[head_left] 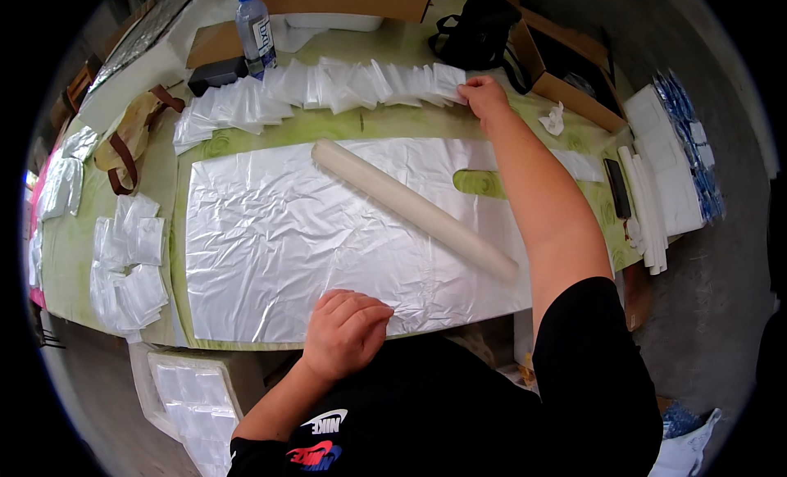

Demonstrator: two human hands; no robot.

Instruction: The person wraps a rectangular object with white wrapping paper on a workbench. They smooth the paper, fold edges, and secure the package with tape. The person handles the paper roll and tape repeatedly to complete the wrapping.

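A long row of folded clear plastic packets overlaps along the far side of the table. At its right end, my right hand pinches the last folded plastic packet between thumb and fingers. My left hand rests at the near edge with its fingers curled in; nothing shows in them. Beneath it spreads a large, wrinkled silvery plastic bag with an oval handle hole at its right end. A pale, thick roll or tube lies slantwise across the bag, below my right forearm.
More folded packets lie at the left, near a brown-handled bag. A water bottle, black bag and cardboard box stand at the back. A phone and white tubes lie at the right edge.
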